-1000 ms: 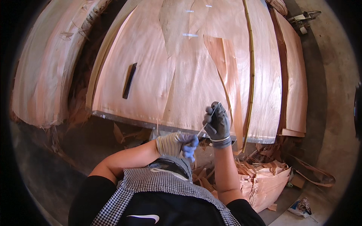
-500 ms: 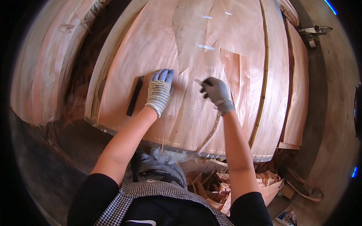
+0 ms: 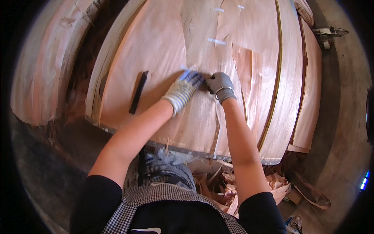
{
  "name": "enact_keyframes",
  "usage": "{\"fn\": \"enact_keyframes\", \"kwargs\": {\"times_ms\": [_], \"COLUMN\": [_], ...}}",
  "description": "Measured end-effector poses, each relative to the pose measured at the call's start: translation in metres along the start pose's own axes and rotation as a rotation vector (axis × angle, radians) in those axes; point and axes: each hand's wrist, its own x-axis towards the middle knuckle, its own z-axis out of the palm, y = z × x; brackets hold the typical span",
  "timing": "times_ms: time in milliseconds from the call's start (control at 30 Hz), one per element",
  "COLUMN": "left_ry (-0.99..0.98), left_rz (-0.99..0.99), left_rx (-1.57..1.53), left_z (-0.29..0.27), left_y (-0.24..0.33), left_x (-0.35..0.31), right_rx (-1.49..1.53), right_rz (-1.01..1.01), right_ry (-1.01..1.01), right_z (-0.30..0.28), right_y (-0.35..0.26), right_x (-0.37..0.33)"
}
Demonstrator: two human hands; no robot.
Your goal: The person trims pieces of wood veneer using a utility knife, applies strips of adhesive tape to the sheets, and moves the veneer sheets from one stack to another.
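**Hands Brought Together at the Veneer Seam**

Since the previous frame, the left hand (image 3: 183,89) has shifted right, away from the black bar (image 3: 138,93), to just beside the right hand (image 3: 222,85). A pale strip (image 3: 185,68) now shows at the left fingertips, which suggests that work is centred on this seam. The veneer sheet (image 3: 156,50) lies beneath both hands. Left hand: open, fingers extended. Right hand: fingers curled — motion blur hides whether they grip anything. Markings: a white emblem (image 3: 146,230) on the black shirt (image 3: 175,214) — no legible writing.
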Motion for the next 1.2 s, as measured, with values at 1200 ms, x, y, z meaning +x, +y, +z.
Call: {"fn": "enact_keyframes", "kwargs": {"times_ms": [1200], "left_ry": [-0.097], "left_rz": [-0.217], "left_rx": [-0.084], "left_z": [-0.015], "left_y": [0.135], "left_x": [-0.206], "right_rx": [0.280], "right_rz": [-0.160], "right_ry": [-0.207], "right_z": [0.054], "right_y": [0.030], "right_x": [-0.197]}}
